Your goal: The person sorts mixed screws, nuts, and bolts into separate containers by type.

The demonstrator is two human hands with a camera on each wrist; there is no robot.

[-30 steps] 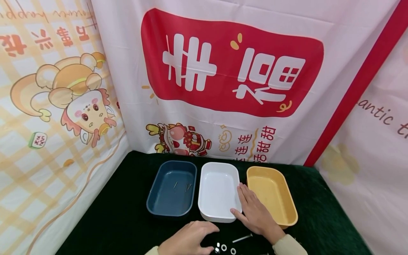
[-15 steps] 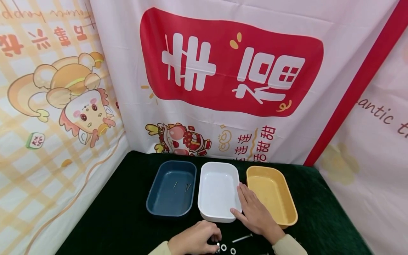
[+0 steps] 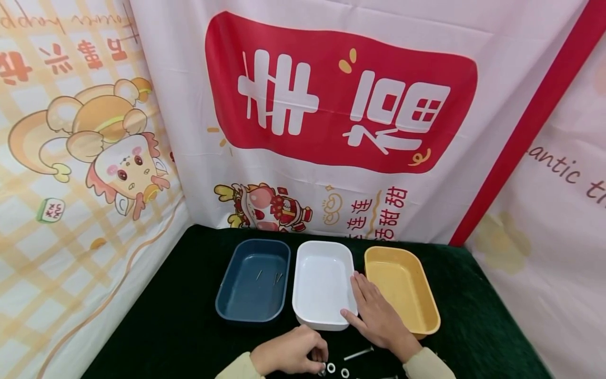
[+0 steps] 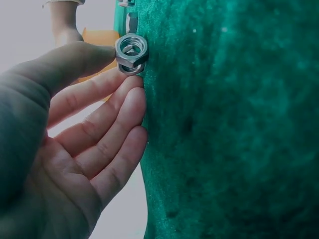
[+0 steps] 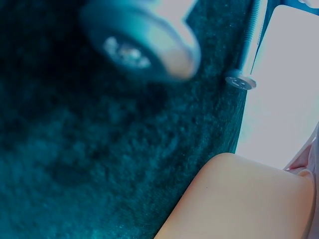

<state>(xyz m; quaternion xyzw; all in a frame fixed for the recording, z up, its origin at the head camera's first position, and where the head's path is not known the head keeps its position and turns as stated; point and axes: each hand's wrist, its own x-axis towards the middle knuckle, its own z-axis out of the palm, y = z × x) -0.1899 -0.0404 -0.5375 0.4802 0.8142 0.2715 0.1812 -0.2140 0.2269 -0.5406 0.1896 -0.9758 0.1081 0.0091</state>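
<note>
1. Head view, change: a second ago, the left hand (image 3: pixel 289 350) stands with thumb and fingers parted at the lower centre of the frame; now they are drawn together over the small metal pieces. The right hand (image 3: pixel 379 316) shows no evident shift. Judged meaning: reaching gives way to grasping a silver hexagonal metal nut (image 4: pixel 130 60), which is not yet in any tray.

2. Head view, layout: silver ring-shaped metal pieces (image 3: pixel 331 372) lie just right of the left thumb on dark green cloth (image 3: pixel 156 326); a long silver metal bolt (image 3: pixel 358 353) lies between the hands. Thin metal pins (image 3: pixel 259 275) lie in the dark blue rectangular tray (image 3: pixel 246 302), left of centre.

3. Head view, pose: the left hand comes in from the bottom edge, fingers curled downward. The right hand lies flat at right of centre, fingers straight and together along the right rim of the white rectangular tray (image 3: pixel 322 284), thumb set apart near its lower right corner. The yellow rectangular tray (image 3: pixel 407 289) stands just beyond it.

4. Left wrist view: the nut is at upper left of centre. The thumb tip meets its left edge and fingertips sit directly beneath; the hand appears to pinch it.

5. Right wrist view: a blurred bolt head (image 5: pixel 144 50) fills the upper left. Skin occupies the lower right; finger state cannot be told here.
</note>
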